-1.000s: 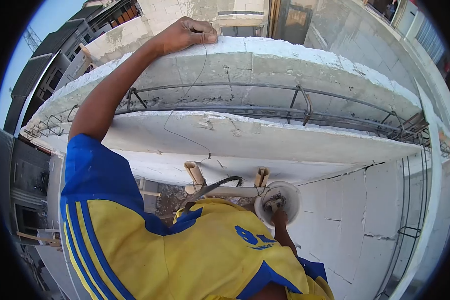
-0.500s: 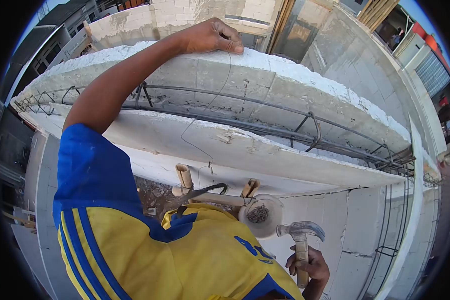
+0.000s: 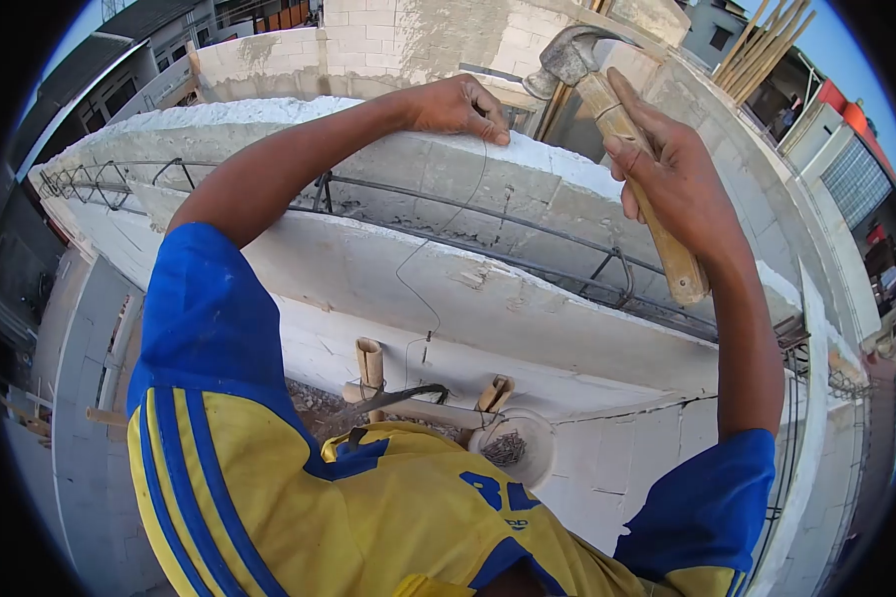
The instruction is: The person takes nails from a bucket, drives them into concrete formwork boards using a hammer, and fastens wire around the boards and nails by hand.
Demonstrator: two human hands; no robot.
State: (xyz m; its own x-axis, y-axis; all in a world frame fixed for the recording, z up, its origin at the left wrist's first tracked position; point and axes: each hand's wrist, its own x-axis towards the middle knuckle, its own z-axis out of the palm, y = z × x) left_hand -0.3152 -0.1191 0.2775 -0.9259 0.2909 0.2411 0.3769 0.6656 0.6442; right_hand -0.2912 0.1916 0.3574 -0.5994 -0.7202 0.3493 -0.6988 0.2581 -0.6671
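My left hand [image 3: 458,107] rests on the rough white top of the block wall [image 3: 558,164], its thumb and fingers pinched together. A thin dark wire [image 3: 400,271] runs up to those fingertips and hangs down across the wall's near side; whatever else the pinch may hold is hidden. Raised above the wall to the right, my right hand [image 3: 682,169] grips the wooden handle of a claw hammer [image 3: 575,60]. The hammer's metal head is up and to the right of my left hand, apart from it.
Steel reinforcing bars [image 3: 528,228] run lengthwise between the wall and a pale near panel [image 3: 368,257]. Below are bamboo stubs [image 3: 369,363] and a white bucket [image 3: 540,460] with nails [image 3: 505,450]. Block walls [image 3: 368,50] stand beyond.
My right hand has lifted the hammer from low beside the bucket to above the wall. The left hand keeps its pinch on the wall top; the view has shifted slightly.
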